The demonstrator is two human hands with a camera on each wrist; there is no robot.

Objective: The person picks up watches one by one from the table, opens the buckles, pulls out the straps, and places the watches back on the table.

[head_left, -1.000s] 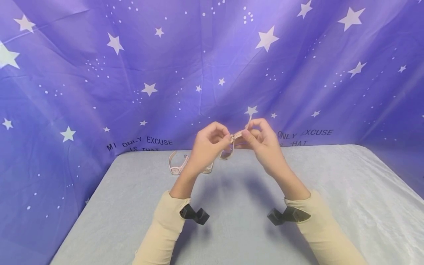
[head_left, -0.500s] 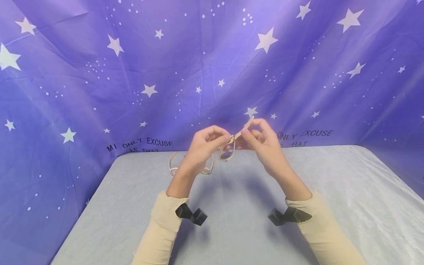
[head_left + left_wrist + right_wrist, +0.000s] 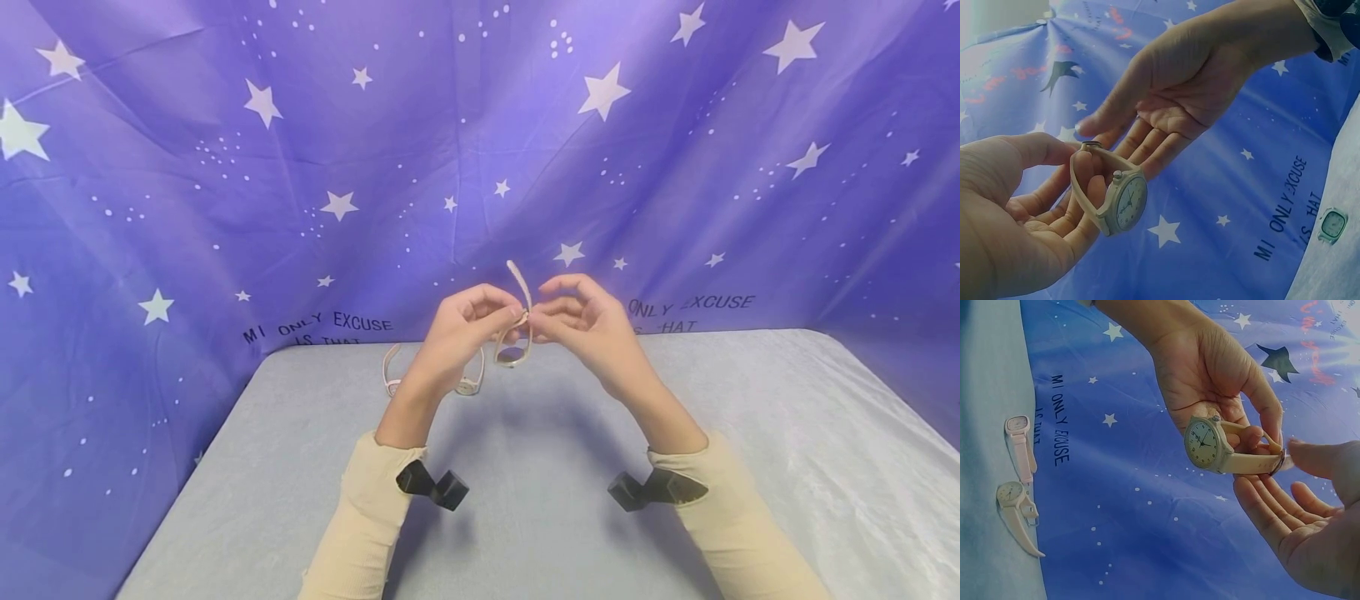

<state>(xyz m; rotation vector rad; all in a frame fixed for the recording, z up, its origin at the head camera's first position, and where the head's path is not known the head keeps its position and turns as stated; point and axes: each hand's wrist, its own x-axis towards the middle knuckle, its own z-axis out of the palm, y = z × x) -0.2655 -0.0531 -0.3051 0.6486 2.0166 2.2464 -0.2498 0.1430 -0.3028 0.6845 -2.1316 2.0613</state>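
Between both hands, above the back of the table, is a cream wristwatch [image 3: 512, 358] with a pale round dial [image 3: 1202, 447]. Its strap [image 3: 1082, 187] forms a loop, joined at the buckle [image 3: 1091, 145]. My left hand [image 3: 468, 333] pinches the strap near the buckle with thumb and fingers, and the dial hangs below. From the other side my right hand [image 3: 596, 329] holds the strap by the buckle, thumb tip against it and index finger lifted apart. One strap end [image 3: 519, 279] sticks up between the hands in the head view.
On the table [image 3: 540, 500], behind my left wrist, lie a pink square-faced watch [image 3: 1017, 424] and a cream round-faced watch [image 3: 1010, 494], partly hidden in the head view. A purple star-printed cloth [image 3: 450, 125] hangs behind the table. Black wrist cameras [image 3: 450, 490] sit at both cuffs.
The strap end that leaned right in my right hand now stands upright, tilted left. My right fingertips have moved left to the buckle. My left hand shifted slightly left early, then stayed still.
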